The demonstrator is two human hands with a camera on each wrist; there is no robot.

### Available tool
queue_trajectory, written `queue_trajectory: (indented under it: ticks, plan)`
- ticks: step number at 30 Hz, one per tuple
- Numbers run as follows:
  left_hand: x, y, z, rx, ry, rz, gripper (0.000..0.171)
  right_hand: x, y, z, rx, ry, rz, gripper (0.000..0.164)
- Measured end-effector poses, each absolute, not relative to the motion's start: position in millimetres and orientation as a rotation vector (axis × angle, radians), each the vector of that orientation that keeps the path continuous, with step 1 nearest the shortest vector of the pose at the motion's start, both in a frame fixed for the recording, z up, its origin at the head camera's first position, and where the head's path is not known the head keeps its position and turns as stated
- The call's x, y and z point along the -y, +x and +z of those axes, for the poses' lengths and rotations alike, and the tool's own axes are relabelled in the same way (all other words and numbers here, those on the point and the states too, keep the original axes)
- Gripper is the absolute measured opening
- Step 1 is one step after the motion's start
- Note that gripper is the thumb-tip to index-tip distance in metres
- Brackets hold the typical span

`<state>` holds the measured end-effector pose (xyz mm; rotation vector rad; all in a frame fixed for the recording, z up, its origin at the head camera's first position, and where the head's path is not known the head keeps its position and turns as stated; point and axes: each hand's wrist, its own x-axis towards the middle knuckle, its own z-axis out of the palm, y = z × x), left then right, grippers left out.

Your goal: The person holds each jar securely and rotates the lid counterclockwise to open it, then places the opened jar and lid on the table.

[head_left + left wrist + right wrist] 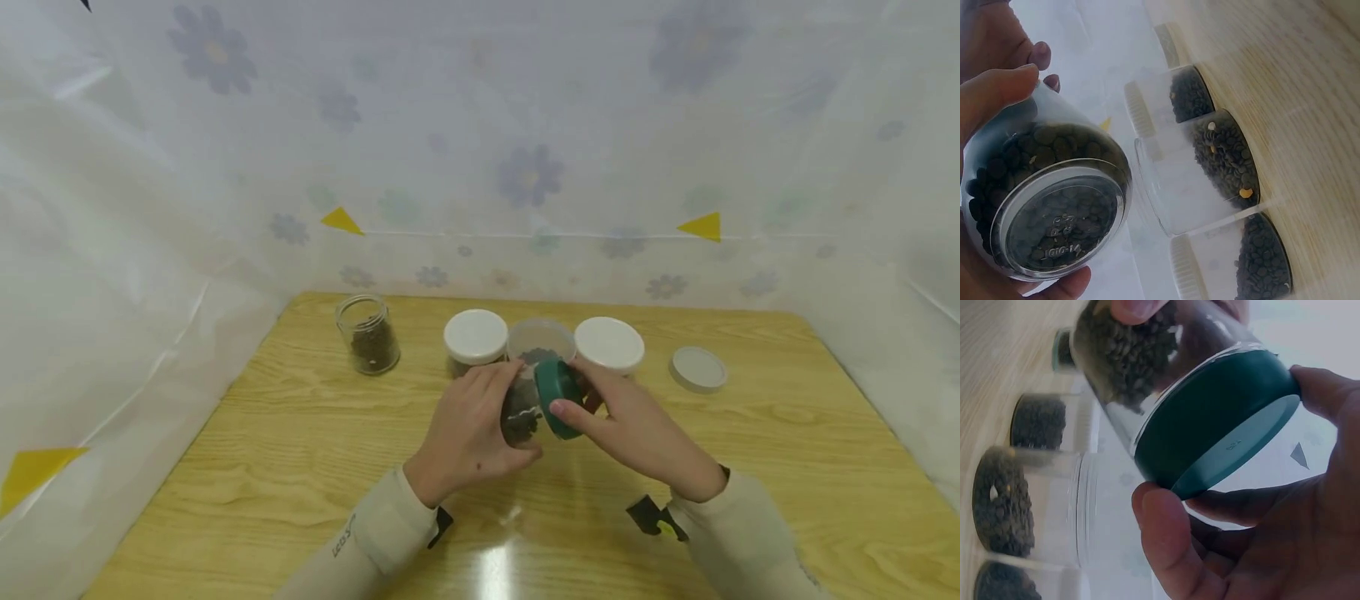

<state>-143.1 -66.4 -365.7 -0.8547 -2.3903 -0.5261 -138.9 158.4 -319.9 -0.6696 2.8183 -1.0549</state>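
Gripping, left hand (pixel 472 425): is wrapping round the body of the clear jar (pixel 519 410), thumb on one side, fingers on the other.
Right hand (pixel 637 421): is pinching the green lid (pixel 558 398) by its rim, thumb opposing fingers, palm standing off the top face.
Jar position: is hanging tilted above the table (pixel 300 458), lid end toward the right hand.
Green lid: is sitting over the mouth (can't tell if it's tight).
Fill: dark pieces (pixel 1054 147) are lying toward the base.
Handling guess: jar is looking fairly light, stiff, smooth enough to slip, possibly brittle (glass or plastic, can't tell).
Hold points: mid-body is suiting the left, lid rim the right; squeezing hard is likely gaining little.
Beyond: a left white-lidded jar (pixel 476 335) and a right white-lidded jar (pixel 609 343) are flanking a middle jar (pixel 540 335); an open jar (pixel 372 342) is standing apart, left; a pale lid (pixel 698 369) is lying right.
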Motion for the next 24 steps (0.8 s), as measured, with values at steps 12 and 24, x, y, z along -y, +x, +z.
queue_trajectory:
  ticks: [12, 24]
  plan:
    - [68.6, -140.3, -365.2, 2.442, -0.869, -0.63, 0.096, -165.8, -138.2, -319.0, -2.754, -0.847, -1.026, 0.075]
    - [70.0, -141.3, -362.7, 2.464, -0.871, -0.652, 0.098, -170.3, -139.4, -322.5, -2.719, -0.856, -1.104, 0.07]
